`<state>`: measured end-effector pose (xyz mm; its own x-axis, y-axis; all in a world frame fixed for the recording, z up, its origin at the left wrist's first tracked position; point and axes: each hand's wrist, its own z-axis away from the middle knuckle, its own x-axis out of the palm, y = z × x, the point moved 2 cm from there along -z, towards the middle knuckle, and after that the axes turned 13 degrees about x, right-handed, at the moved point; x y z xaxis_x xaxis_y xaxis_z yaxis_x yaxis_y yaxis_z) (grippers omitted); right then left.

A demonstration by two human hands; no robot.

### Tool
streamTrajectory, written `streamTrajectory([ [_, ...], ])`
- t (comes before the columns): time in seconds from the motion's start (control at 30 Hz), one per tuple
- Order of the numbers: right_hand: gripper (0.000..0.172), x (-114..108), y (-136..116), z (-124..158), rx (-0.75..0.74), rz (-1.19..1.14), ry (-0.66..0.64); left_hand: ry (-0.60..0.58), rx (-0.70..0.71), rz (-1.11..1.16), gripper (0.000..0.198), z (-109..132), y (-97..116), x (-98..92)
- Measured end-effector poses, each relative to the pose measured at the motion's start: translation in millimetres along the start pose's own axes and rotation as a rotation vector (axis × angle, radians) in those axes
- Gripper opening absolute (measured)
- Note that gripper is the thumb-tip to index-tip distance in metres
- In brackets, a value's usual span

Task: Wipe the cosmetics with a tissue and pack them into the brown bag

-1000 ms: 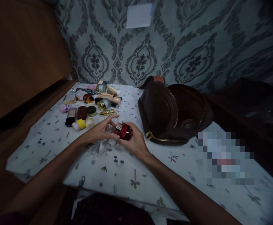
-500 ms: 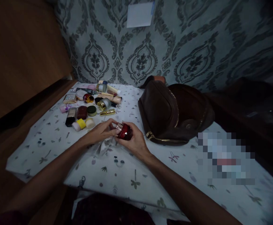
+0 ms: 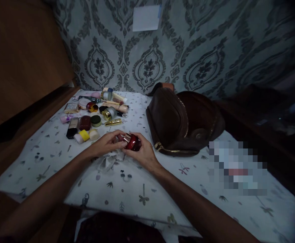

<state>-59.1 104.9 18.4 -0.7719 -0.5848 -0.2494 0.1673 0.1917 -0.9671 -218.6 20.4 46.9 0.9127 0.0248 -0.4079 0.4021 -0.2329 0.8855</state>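
Between both hands, over the front middle of the table, is a small dark-red glass bottle [image 3: 133, 144] with a shiny rose-metal cap [image 3: 127, 137]. My right hand [image 3: 145, 152] wraps its fingers round the red body. My left hand [image 3: 108, 143] is closed at the cap end, thumb and fingertips pressed on it. Beneath the left hand lies a crumpled whitish cloth or tissue [image 3: 109, 162], partly hidden. Just beyond that hand sit a gold lipstick tube [image 3: 113, 122], a cream-coloured round pot [image 3: 94, 134] and a yellow-banded container [image 3: 83, 136].
Several cosmetics crowd the table's left back, among them a dark-lidded jar [image 3: 96, 120] and a glittery compact [image 3: 71, 108]. An unzipped brown leather bag [image 3: 166, 118] stands right of my hands. A blurred-out item [image 3: 238, 168] lies further right on the patterned tablecloth [image 3: 160, 199].
The whole scene has shifted slightly left as my head turned a little. Both hands keep their hold on the red bottle, with hardly any visible movement.
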Motion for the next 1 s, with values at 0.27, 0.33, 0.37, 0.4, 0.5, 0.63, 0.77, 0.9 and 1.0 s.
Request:
streamTrajectory([
  [0.27, 0.055, -1, 0, -1, 0.011, -0.021, 0.005, 0.045, -0.019, 0.021, 0.061, 2, -4, 2.8],
  [0.33, 0.055, 0, 0, 0, 0.015, -0.002, 0.0, 0.058, -0.008, 0.025, 0.045, 1, -7, 4.4],
  [0.37, 0.055, -1, 0, -1, 0.026, -0.004, -0.011, 0.057, 0.003, 0.05, 0.043, 0, -7, 4.8],
  [0.4, 0.055, -1, -1, -1, 0.039, -0.018, -0.028, 0.057, 0.016, 0.085, 0.043, 0, -6, 4.6],
  [0.5, 0.054, -2, -1, -2, 0.067, -0.108, -0.084, 0.079, 0.046, 0.17, 0.056, 0, 2, 1.8],
  [0.63, 0.056, -2, -1, -3, 0.046, -0.106, -0.056, 0.085, 0.043, 0.167, 0.061, 0, 6, 1.2],
  [0.77, 0.056, -2, -2, 0, -0.009, -0.013, 0.013, 0.075, 0.044, 0.073, 0.051, -1, 2, 4.8],
  [0.9, 0.052, -4, -5, 0, 0.026, -0.027, -0.02, 0.072, 0.104, 0.079, 0.048, -1, 0, 6.5],
  [1.0, 0.054, -4, -7, 0, 0.048, -0.076, -0.084, 0.06, 0.139, 0.095, 0.049, 0, 3, 7.6],
])
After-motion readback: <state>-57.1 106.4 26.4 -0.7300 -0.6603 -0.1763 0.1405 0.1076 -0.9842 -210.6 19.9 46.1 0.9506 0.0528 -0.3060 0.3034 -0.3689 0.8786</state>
